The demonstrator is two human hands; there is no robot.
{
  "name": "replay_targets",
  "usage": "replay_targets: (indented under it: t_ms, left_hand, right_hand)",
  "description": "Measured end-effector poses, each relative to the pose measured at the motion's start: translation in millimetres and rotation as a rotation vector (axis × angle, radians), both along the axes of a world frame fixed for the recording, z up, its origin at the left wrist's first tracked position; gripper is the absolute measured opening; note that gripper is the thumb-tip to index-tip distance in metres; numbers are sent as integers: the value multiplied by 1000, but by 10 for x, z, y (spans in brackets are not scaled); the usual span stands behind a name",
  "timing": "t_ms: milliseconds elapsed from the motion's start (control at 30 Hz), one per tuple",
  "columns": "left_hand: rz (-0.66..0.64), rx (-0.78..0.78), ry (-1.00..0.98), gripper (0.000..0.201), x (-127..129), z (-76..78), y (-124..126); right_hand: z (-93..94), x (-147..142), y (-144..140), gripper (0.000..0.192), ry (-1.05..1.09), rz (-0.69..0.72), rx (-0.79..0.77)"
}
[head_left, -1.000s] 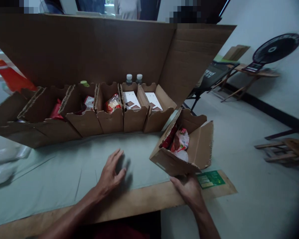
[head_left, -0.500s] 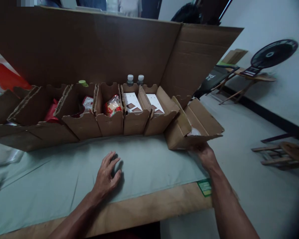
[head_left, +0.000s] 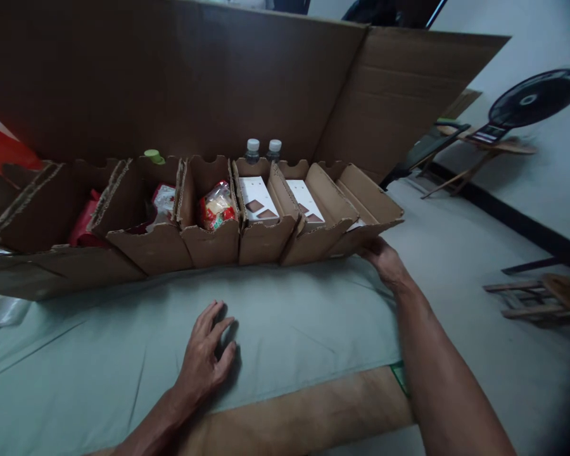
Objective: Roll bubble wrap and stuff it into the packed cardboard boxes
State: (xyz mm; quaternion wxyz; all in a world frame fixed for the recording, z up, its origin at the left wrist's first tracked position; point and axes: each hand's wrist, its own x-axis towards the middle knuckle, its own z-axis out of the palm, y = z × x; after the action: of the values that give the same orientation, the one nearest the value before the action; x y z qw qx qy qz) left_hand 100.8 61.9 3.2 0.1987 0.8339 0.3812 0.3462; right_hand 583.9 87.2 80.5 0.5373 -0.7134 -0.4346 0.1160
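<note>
A row of open cardboard boxes stands on the pale green table cover [head_left: 289, 329], in front of a tall cardboard wall [head_left: 194, 82]. My right hand [head_left: 384, 259] grips the front corner of the rightmost cardboard box [head_left: 368, 209], which stands pressed against the end of the row. My left hand [head_left: 204, 358] lies flat on the cover, fingers apart, holding nothing. The boxes beside it hold white cartons with brown diamonds [head_left: 257, 201], and one holds a snack bag [head_left: 216, 208].
Two capped bottles [head_left: 263, 149] stand behind the row. Red packets [head_left: 83, 221] fill the left boxes. Off the table's right edge are the floor, a black fan [head_left: 534, 101], folding frames and a wooden stool [head_left: 541, 294].
My right hand carried the rightmost box from the table's near right corner up and back, and set it against the end of the row. My left hand stayed on the cover.
</note>
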Motion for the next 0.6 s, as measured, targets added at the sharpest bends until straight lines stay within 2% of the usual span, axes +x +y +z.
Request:
replay_targets:
  t_ms: [100, 167, 233, 300, 333, 400, 467, 533, 600]
  left_hand:
    - [0, -19, -8, 33, 2, 2, -2]
    - [3, -32, -8, 32, -1, 1, -4]
    - [5, -42, -6, 32, -6, 0, -5]
    - [1, -50, -3, 31, -12, -2, -4]
    - [-2, -52, -2, 32, -16, -4, -2]
    - [-4, -51, -3, 32, -19, -10, 2]
    - [1, -51, -5, 33, -17, -18, 10]
    - [3, -48, -15, 33, -10, -25, 21]
    - [1, -35, -37, 32, -8, -27, 34]
  right_hand:
    - [154, -246, -234, 22, -49, -148, 116]
    - [300, -546, -342, 26, -117, -162, 176]
    - [452, -890, -340, 41, -197, -65, 150]
    - [585, -1179, -222, 58, -325, 71, 17]
    - [641, -1279, -138, 61, -409, 116, -63]
    - [729, -1391, 24, 49, -575, 123, -181]
    - [789, -1427, 95, 28, -667, 66, -204]
    - [827, -1450, 6, 18, -698, 46, -186]
    - [845, -1490, -262, 16, -695, 78, -166]
